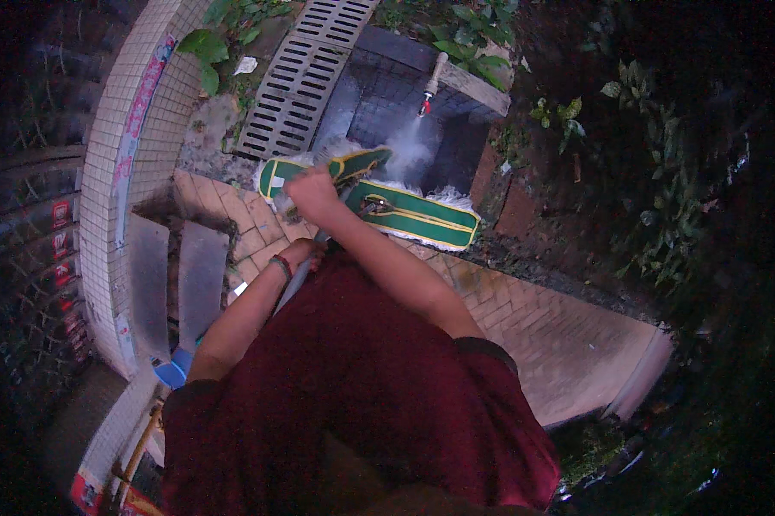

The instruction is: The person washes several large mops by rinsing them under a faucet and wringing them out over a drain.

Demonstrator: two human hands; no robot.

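A flat mop head (419, 216) in green cloth with yellow trim and white fringe lies across the front edge of a dark tiled basin (387, 97). One green flap (360, 162) of it is raised and folded over. My right hand (313, 193) is closed in a fist at the left part of the mop head; its fingertips are hidden. Below it, my left hand (305, 253), with a dark red bracelet, grips the grey mop pole (297, 284) close to my body. From a tap with a red handle (426, 103), water sprays toward the mop fringe.
Slotted drain covers (294, 97) run left of the basin. A low tiled wall (120, 161) curves along the left, with two grey boards (203, 277) and a blue object (173, 369) beside it. Brick paving (542, 335) lies right; plants (658, 213) grow beyond.
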